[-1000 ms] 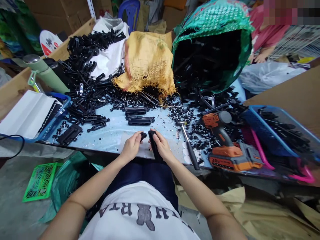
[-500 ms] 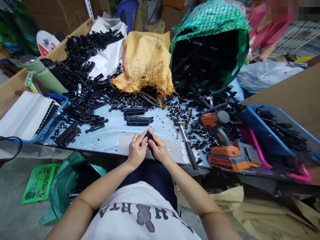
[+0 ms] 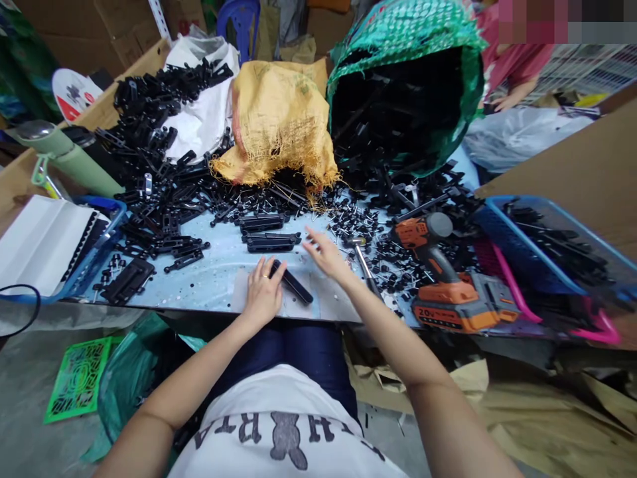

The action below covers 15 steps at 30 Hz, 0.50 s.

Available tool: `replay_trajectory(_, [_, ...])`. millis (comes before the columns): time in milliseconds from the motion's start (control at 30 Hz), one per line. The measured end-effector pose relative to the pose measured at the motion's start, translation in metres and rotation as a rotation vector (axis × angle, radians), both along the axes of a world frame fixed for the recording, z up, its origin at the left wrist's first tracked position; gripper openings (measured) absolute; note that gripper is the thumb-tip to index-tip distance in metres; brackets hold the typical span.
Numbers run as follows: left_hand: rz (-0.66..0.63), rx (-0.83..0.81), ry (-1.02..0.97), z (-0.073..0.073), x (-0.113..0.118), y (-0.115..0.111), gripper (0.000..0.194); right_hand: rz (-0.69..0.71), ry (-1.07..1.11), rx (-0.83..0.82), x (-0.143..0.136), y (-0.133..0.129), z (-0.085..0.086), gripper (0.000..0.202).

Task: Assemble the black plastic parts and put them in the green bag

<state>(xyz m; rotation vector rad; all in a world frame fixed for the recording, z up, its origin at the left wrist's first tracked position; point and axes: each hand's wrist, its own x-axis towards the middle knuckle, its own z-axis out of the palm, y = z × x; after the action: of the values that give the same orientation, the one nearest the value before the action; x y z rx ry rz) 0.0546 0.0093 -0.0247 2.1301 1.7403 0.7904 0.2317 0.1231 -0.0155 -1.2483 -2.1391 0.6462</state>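
My left hand (image 3: 265, 291) rests low over the table's front edge, its fingers closed at the upper end of a long black plastic part (image 3: 297, 284). That part lies slanted on the pale work surface, its lower end pointing right and toward me. Apart from it, my right hand (image 3: 324, 253) hovers with fingers spread and nothing in them. Just left of its fingertips lie two similar black assemblies, a nearer one (image 3: 271, 243) and a farther one (image 3: 262, 221). A scatter of small screws and black fittings (image 3: 351, 216) spreads beyond my right hand.
A hammer (image 3: 365, 264) lies right of my right hand, beside an orange cordless drill (image 3: 440, 279). Blue baskets (image 3: 562, 239) stand right. Black parts (image 3: 164, 186) pile up left, behind a yellow sack (image 3: 283, 119) and a green sack (image 3: 408, 46). Another person's hand (image 3: 508, 99) shows at back right.
My hands were together around the black part at the table edge. Now the part is down on the surface under my left hand, and my right hand has let go and moved forward.
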Motion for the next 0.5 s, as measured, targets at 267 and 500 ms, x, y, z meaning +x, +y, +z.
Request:
replay_trajectory(267, [-0.299, 0.055, 0.445, 0.002, -0.012, 0.020, 0.035, -1.002, -0.132, 0.292, 0.072, 0.154, 0.029, 0.053])
replay_trajectory(500, [-0.197, -0.049, 0.452, 0.001, -0.016, 0.006, 0.030, -0.908, -0.423, 0.036, 0.085, 0.178, 0.034, 0.036])
